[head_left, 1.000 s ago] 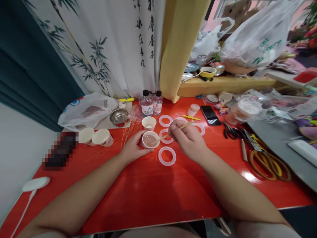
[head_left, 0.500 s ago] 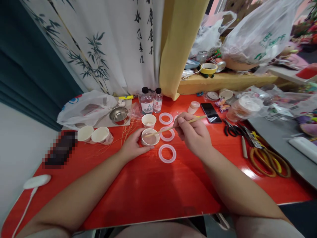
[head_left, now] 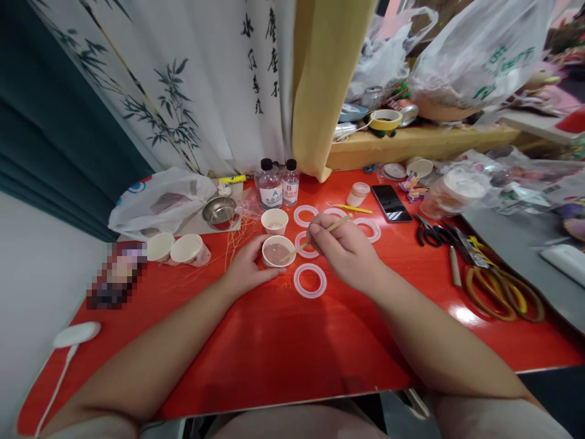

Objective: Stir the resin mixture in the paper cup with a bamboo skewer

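My left hand (head_left: 249,268) is curled round the left side of a paper cup (head_left: 278,264) that stands on the red table. Inside the cup is a pinkish, cloudy liquid (head_left: 275,252). Between the thumb and fingers of my right hand (head_left: 342,247) is a thin wooden stick (head_left: 339,224), slanting down to the left with its tip in the liquid near the cup's right side. Pink silicone ring molds (head_left: 310,295) lie by my right hand, some partly covered by it. Another paper cup (head_left: 275,228) stands just behind the held one.
Two bottles marked A (head_left: 270,195) and B (head_left: 290,192) stand at the back. Left are two paper cups (head_left: 186,256), a metal bowl (head_left: 219,212) and a plastic bag (head_left: 159,201). Right are a phone (head_left: 391,203), a small jar (head_left: 358,194), pliers (head_left: 428,235) and large scissors (head_left: 489,302).
My right hand has moved left and slightly down, closer to the cup. The stick's tip has shifted from the cup's left side to its right. My left hand keeps its hold.
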`<state>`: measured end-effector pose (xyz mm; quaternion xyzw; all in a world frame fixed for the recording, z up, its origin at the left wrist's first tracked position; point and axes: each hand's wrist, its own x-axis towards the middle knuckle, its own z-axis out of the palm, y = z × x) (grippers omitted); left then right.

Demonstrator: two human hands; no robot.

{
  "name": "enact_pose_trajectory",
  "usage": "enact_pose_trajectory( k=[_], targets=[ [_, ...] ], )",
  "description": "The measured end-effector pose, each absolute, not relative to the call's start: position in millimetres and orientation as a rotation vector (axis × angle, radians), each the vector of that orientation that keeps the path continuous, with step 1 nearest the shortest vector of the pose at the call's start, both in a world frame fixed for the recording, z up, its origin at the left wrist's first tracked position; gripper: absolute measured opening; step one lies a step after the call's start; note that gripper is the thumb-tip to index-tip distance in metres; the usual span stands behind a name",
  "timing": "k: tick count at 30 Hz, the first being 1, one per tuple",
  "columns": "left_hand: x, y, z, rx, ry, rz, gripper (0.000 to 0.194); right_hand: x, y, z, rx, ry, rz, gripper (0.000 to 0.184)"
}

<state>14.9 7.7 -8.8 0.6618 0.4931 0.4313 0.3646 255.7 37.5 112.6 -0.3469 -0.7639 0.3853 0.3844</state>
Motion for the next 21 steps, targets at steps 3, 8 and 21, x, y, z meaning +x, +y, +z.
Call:
enact_pose_trajectory(
  k=[3,8,21],
  targets=[
    [16.1,7.9,-6.1,1.707,1.279,1.109,0.075,256.4,35.3,113.4,-0.891,-1.964,0.983,0.03],
    [17.8,7.1,7.3,1.715,1.239,1.064,0.072,254.1,36.2,111.4,-0.918,-1.943,0.967,0.033],
    [11.9,10.4,2.5,1.69,1.175,1.097,0.082,261.9,42.3,97.6,-0.97,-1.906,1.004,0.033]
  ],
)
